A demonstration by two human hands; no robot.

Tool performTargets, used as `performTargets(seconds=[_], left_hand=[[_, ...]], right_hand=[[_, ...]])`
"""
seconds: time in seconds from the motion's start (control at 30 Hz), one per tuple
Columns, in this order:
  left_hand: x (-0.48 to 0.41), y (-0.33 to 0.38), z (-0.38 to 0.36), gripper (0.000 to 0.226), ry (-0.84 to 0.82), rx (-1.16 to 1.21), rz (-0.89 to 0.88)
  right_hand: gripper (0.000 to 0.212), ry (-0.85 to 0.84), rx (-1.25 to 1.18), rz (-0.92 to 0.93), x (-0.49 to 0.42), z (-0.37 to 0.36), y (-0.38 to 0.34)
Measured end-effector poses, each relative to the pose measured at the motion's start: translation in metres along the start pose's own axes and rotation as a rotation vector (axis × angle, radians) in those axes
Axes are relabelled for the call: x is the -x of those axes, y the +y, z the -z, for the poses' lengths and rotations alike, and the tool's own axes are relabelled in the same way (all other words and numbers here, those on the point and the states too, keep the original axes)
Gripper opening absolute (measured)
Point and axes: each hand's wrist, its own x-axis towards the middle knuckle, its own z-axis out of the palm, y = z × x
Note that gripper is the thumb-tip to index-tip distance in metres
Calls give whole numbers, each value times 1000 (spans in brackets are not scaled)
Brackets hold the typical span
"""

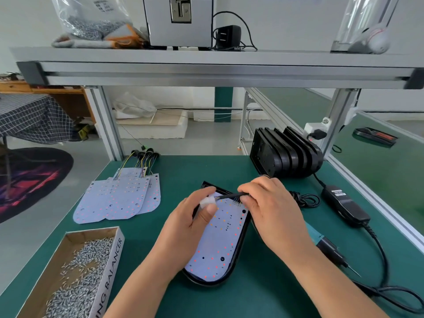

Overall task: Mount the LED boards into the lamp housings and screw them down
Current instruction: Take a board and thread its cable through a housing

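white led board (220, 244) seemingly seated, black housing (192, 278)

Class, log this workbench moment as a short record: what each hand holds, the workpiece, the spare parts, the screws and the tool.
Left hand: pinches the white connector
Right hand: pinches the black cable
Workpiece: LED board lying in a black housing on the green table
Spare boards: fanned pile left of the workpiece
Spare housings: row standing on edge, back right
Screws: loose in a cardboard box, front left
Screwdriver: lying unheld, right of the workpiece
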Motion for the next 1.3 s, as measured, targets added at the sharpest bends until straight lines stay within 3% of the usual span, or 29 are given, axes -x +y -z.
performTargets(seconds=[0.1,0.23,0.37,0.53,0.63,0.73,0.93,1.03,1.1,1.3], left_hand=[[0,1,-1,49,17,46,31],[1,1,-1,54,50,9,62],[2,3,-2,52,74,-12,44],[2,3,-1,47,100,-10,13],[3,6,-1,54,99,-33,4],[5,8,-1,58,73,-3,1],[7,12,-3,59,50,19,-34],[6,10,-1,62,18,157,10],[6,9,1,54,34,179,26],[5,9,0,48,143,-37,-49]], right_hand=[[5,55,-137,-159,-1,-2,3],[18,135,-274,-199,0,2,6],[25,111,-337,-156,0,5,6],[38,-23,-202,-31,-1,6,9],[31,-51,-140,9,-2,6,10],[30,20,-66,44,-2,6,11],[28,225,-264,95,-1,7,5],[27,242,-396,81,-1,9,0],[29,224,-403,66,0,11,0],[32,129,-400,-63,-2,24,6]])
